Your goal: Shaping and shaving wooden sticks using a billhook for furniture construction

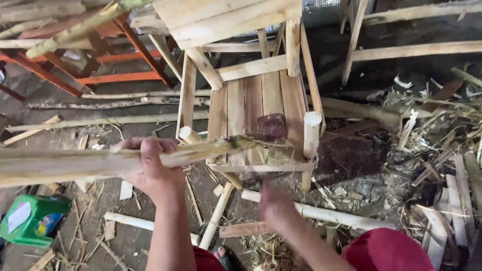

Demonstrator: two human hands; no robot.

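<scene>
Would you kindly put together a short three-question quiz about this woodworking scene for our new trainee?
1. True or false: the left hand grips a long pale stick whose frayed end lies over the small wooden chair.
2. Which thing lies on the floor at lower left? A) a green plastic container B) a blue bucket C) a yellow crate
3. Fill in: the orange-red frame stands at the upper ____ of the view.

Key
1. True.
2. A.
3. Left.

The right hand is blurred, so no question rests on it.
</scene>
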